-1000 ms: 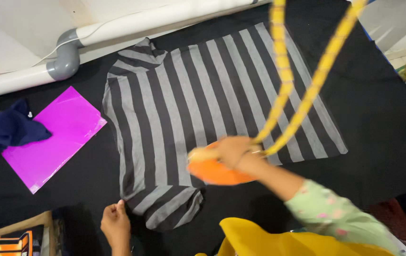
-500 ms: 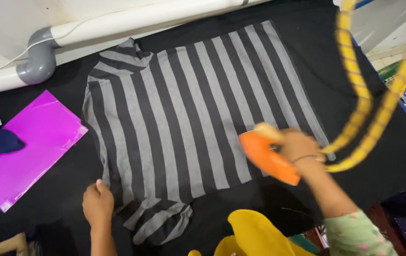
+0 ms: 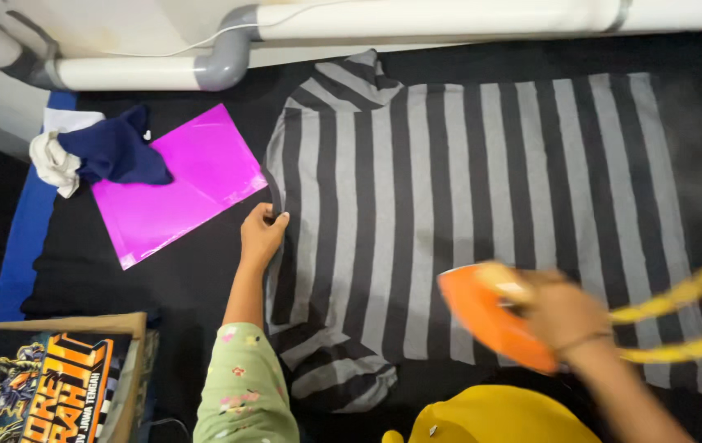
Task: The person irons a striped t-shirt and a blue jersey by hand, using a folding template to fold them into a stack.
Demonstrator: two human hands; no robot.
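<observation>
The striped shirt (image 3: pixel 466 221) lies flat across the black bench (image 3: pixel 162 279), collar toward 12 o'clock. The left hand (image 3: pixel 262 236) pinches the shirt's edge at 9 o'clock, fingers closed on the fabric. The right hand (image 3: pixel 562 312) grips the orange iron (image 3: pixel 482 316), which rests on the shirt's lower part near 4 o'clock. Ironing goes best with the edge held taut and the iron kept flat, gliding along the stripes, its yellow cord (image 3: pixel 687 316) kept off the cloth.
</observation>
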